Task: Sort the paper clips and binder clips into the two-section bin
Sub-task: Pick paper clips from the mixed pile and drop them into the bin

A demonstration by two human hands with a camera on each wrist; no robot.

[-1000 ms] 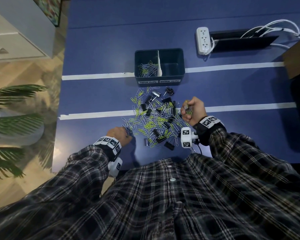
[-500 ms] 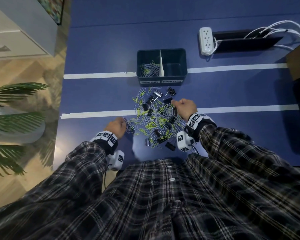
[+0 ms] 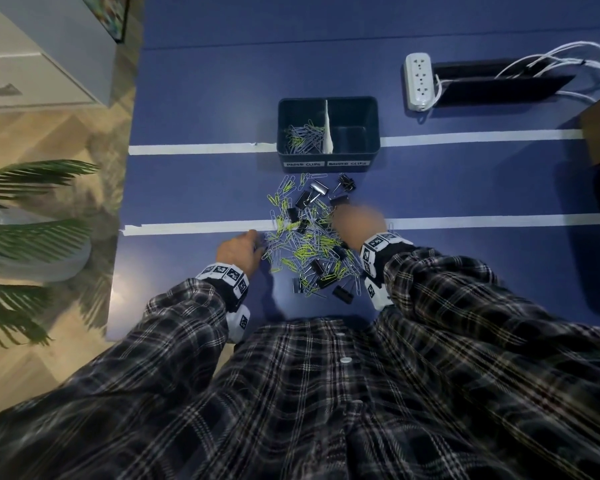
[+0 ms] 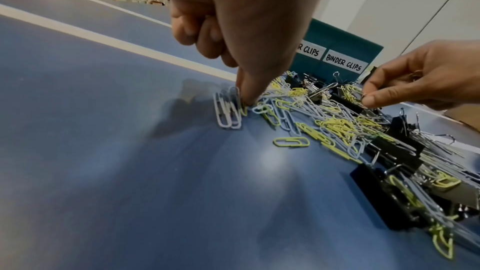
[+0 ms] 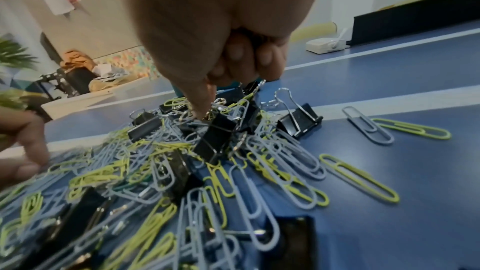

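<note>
Mixed heap of yellow-green and pale grey wire paper clips (image 3: 303, 249) and black binder clips (image 5: 217, 138) lies on blue table (image 3: 194, 188), just before dark two-section bin (image 3: 328, 157) labelled "PAPER CLIPS", "BINDER CLIPS". Left hand (image 4: 233, 34) fingertips pinch grey clips. Right hand (image 5: 221, 38) curled, apparently gripping clips.

Mixed clip pile (image 3: 309, 244) before bin (image 3: 328, 161), paper clips (image 3: 303, 138) in left section

Bin (image 3: 328, 157), front wall, two white labels:
- Left label (image 3: 304, 164): "PAPER CLIPS", below the left section; in the left wrist view only "R CLIPS" shows.
- Right label (image 4: 343, 62): "BINDER CLIPS", below the right section.
</note>
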